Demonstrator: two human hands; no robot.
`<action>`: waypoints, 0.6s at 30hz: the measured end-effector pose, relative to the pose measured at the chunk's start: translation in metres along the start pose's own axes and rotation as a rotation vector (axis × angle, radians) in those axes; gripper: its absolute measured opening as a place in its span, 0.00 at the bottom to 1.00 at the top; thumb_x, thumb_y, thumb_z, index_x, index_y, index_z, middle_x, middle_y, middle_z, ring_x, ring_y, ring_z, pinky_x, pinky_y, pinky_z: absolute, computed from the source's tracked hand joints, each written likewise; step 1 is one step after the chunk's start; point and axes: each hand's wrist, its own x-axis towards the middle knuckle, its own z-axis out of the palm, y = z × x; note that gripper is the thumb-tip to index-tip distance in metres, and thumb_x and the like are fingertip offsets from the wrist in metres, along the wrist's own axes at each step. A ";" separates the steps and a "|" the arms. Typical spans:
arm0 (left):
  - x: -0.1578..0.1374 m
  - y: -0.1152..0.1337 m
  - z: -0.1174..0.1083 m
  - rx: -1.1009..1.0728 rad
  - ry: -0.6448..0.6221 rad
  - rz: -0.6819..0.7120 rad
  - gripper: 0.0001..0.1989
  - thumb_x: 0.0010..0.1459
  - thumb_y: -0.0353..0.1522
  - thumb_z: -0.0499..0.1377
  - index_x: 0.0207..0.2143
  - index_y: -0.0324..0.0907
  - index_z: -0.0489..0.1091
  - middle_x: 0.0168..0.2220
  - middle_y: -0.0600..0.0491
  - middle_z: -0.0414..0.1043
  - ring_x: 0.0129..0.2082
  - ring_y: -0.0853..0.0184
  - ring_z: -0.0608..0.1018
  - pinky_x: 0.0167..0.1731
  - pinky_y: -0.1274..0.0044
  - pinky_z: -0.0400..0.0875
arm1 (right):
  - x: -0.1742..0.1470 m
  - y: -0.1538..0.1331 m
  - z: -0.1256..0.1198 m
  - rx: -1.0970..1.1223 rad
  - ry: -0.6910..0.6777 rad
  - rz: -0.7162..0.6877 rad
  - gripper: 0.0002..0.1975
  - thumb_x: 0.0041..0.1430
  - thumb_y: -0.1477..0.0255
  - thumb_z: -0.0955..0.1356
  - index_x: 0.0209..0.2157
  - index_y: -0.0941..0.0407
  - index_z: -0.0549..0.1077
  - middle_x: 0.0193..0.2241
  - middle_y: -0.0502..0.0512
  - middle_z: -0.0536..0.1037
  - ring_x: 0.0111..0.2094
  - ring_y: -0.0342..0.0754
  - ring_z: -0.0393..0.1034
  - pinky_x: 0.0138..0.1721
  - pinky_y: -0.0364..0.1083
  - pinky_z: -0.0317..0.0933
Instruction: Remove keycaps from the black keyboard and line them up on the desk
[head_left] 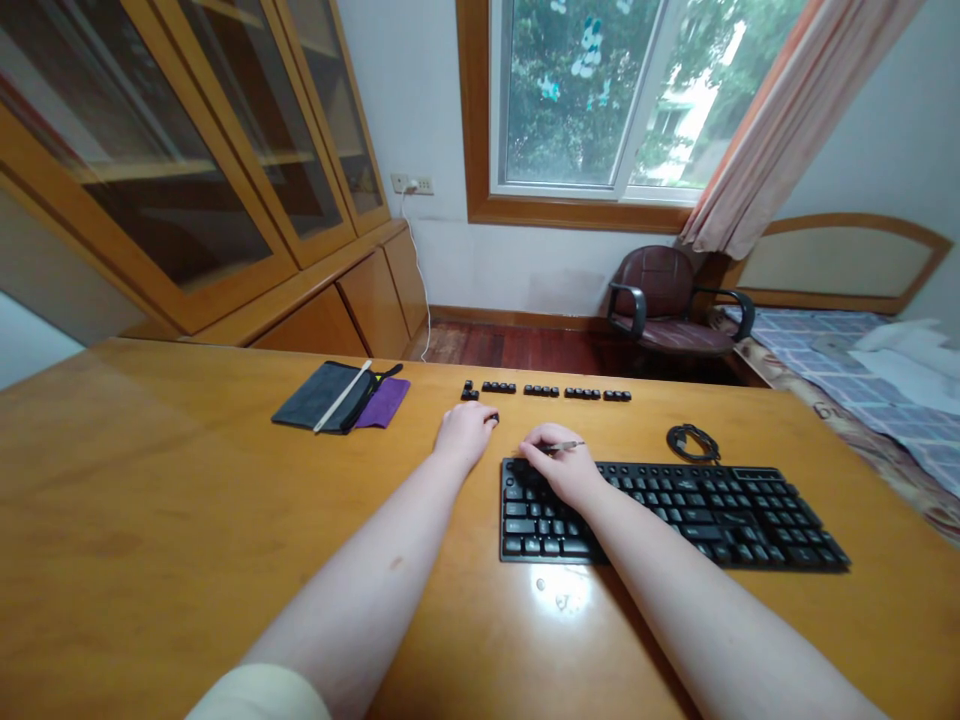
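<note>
A black keyboard (697, 515) lies on the wooden desk, with my right hand (562, 465) over its upper left corner. That hand is closed around a thin, pen-like metallic tool (571, 445); its working end is hidden by my fingers. Just left of the keyboard, my left hand (463, 435) pinches a small black keycap (493, 418) between thumb and fingers, close to the desk surface. Loose black keycaps (541, 391) stand in short groups in a row beyond my hands, and a smaller cluster of keycaps (469, 391) sits at the row's left end.
A dark grey zip pouch (304, 395) with a pale strip (341, 398) on it and a purple cloth (384, 402) lie to the left. A coiled black cable (691, 442) rests behind the keyboard. Past the desk's far edge stand a chair (664, 300) and a bed (862, 350).
</note>
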 end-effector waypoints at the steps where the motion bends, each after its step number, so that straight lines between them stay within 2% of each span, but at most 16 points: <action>1: 0.000 0.000 -0.001 0.024 0.002 0.000 0.13 0.57 0.35 0.54 0.43 0.49 0.74 0.41 0.53 0.75 0.42 0.62 0.74 0.42 0.73 0.66 | 0.000 0.000 0.000 0.001 0.000 0.003 0.09 0.54 0.70 0.67 0.21 0.55 0.69 0.23 0.52 0.74 0.28 0.46 0.68 0.33 0.45 0.61; 7: 0.002 0.001 -0.002 0.106 0.024 0.013 0.12 0.57 0.35 0.54 0.41 0.50 0.74 0.41 0.52 0.75 0.42 0.60 0.72 0.41 0.71 0.64 | -0.001 0.000 0.001 0.003 -0.019 0.009 0.09 0.54 0.70 0.67 0.21 0.55 0.69 0.22 0.51 0.73 0.28 0.46 0.68 0.33 0.45 0.61; 16: 0.004 -0.003 -0.002 0.082 0.045 -0.041 0.13 0.56 0.36 0.54 0.44 0.51 0.72 0.42 0.53 0.74 0.42 0.60 0.72 0.42 0.70 0.64 | -0.001 0.002 0.001 -0.021 -0.019 0.021 0.09 0.54 0.69 0.67 0.22 0.56 0.70 0.23 0.51 0.73 0.28 0.45 0.67 0.33 0.45 0.61; 18: 0.004 -0.002 -0.002 0.062 0.061 -0.049 0.16 0.56 0.36 0.54 0.47 0.50 0.70 0.44 0.52 0.73 0.43 0.60 0.71 0.43 0.70 0.64 | -0.001 0.002 0.001 -0.022 -0.022 0.022 0.09 0.54 0.69 0.67 0.22 0.56 0.70 0.23 0.51 0.73 0.28 0.45 0.67 0.33 0.45 0.61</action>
